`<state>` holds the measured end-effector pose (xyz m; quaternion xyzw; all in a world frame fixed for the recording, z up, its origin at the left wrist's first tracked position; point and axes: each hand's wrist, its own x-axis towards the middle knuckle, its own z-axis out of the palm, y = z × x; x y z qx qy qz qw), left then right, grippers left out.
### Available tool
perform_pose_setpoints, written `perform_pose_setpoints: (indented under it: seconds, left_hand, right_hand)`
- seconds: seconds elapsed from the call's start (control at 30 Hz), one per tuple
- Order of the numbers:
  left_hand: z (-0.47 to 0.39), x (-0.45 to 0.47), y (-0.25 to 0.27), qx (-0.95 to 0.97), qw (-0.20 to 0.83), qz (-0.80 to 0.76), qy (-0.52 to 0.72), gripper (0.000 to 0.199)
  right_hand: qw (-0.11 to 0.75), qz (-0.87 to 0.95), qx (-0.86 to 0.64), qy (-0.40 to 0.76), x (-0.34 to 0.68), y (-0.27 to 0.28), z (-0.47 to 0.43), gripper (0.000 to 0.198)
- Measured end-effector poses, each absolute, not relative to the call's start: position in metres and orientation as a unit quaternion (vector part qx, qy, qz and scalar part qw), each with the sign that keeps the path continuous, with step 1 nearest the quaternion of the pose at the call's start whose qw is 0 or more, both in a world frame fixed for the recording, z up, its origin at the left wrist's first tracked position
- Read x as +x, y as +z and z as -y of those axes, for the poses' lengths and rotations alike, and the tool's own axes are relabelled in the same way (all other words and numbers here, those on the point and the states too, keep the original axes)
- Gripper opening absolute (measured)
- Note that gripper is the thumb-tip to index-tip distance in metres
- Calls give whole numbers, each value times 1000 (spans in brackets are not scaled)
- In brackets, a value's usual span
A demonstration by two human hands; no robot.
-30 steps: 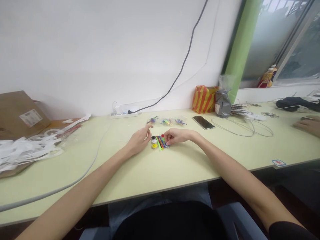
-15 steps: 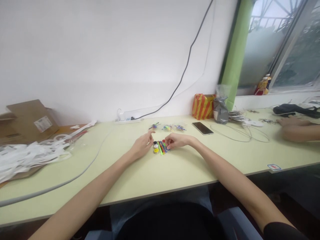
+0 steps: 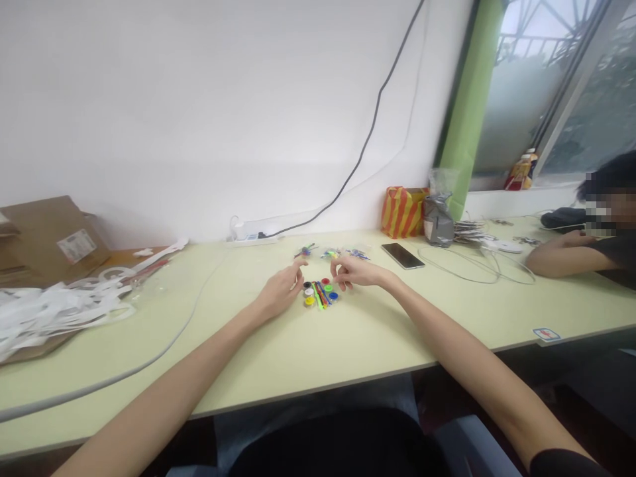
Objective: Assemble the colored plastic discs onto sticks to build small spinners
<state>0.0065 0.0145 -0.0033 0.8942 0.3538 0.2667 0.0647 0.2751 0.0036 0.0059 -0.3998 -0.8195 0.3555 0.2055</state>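
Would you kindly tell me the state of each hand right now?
Left hand: loosely curled beside the black disc; whether it grips anything cannot be told.
Right hand: open, loosely curled near the red disc, nothing visibly held.

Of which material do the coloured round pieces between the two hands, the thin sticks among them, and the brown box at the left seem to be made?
Round pieces: probably plastic, given their strong, even colours; finish too small to judge.
Thin sticks: likely plastic too, similarly bright; surface unclear.
Brown box: apparently cardboard, matt, with flat, stiff-looking panels.
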Motion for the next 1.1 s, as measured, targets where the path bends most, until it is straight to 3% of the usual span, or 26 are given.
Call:
perform_pose_setpoints:
  seconds: [0.27,0.5,0.63,0.83,0.93,1.1]
  left_hand:
    - [-16,5,-6,896,65,-357,255,37]
    - [-24,0,-11,900,57,-345,261,42]
    - [-28,-3,-12,908,37,-340,243,42]
    - [-56,-25,-16,888,-22,-409,210,52]
    - [-79,-46,-25,862,25,-499,88,64]
    - [-101,-68,-35,845,41,-531,46,72]
  right_hand:
    - [221,787,-455,352,265,-11,-5,14]
    - [257,816,-509,95,248,-21,-3,26]
    - [218,829,-505,102,247,-21,-3,37]
    - [226,823,-510,105,248,-23,-5,44]
    - [241,821,-507,103,249,-26,-9,47]
    - [265,819,-499,99,250,-30,-15,47]
